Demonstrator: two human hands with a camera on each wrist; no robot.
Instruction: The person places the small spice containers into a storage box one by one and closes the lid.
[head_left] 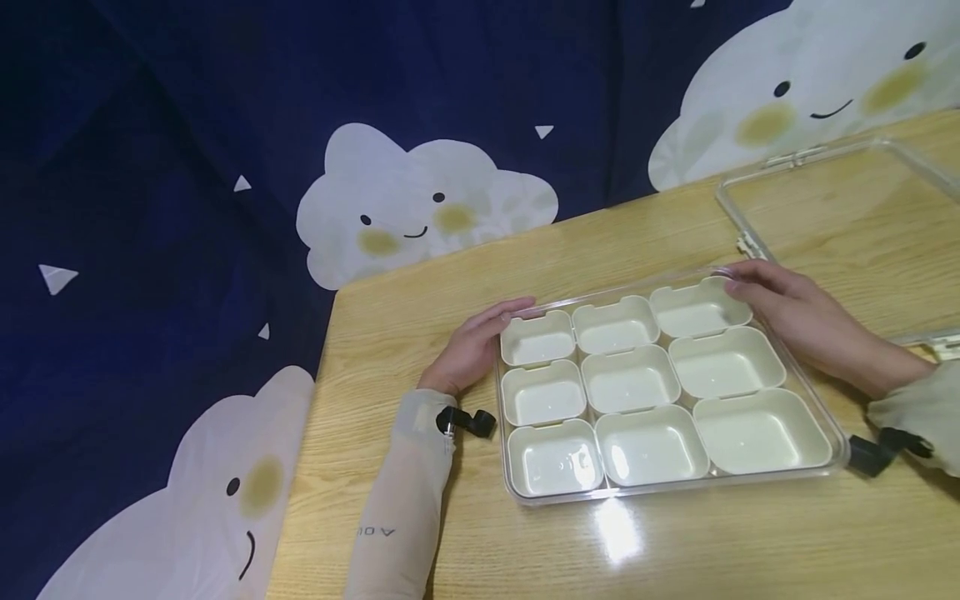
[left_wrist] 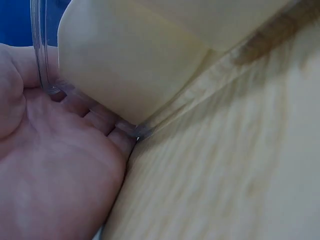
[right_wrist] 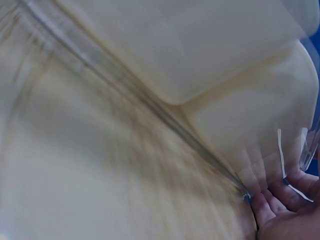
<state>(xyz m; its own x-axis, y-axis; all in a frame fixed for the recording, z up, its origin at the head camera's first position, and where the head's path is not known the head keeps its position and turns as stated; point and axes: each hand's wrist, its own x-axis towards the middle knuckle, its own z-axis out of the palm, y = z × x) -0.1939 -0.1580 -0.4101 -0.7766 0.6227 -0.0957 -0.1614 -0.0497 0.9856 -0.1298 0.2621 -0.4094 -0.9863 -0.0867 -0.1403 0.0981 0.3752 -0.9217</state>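
Observation:
A clear plastic storage box [head_left: 671, 487] holds several cream bins [head_left: 632, 379] set in rows. At its far left corner my left hand [head_left: 468, 350] grips the side wall, with the thumb near the rim. The left wrist view shows the fingers of that hand [left_wrist: 60, 160] reaching under the box's bottom edge. My right hand [head_left: 810, 321] holds the far right corner, its thumb over the rim beside a bin. In the right wrist view, fingers [right_wrist: 280, 200] sit beneath the clear base at the corner. No contents show in the bins.
A clear rectangular frame with white clips, apparently a lid [head_left: 802, 158], lies at the back right of the wooden table [head_left: 390, 333]. Dark blue fabric [head_left: 187, 100] with cloud prints hangs along the table's back and left edges.

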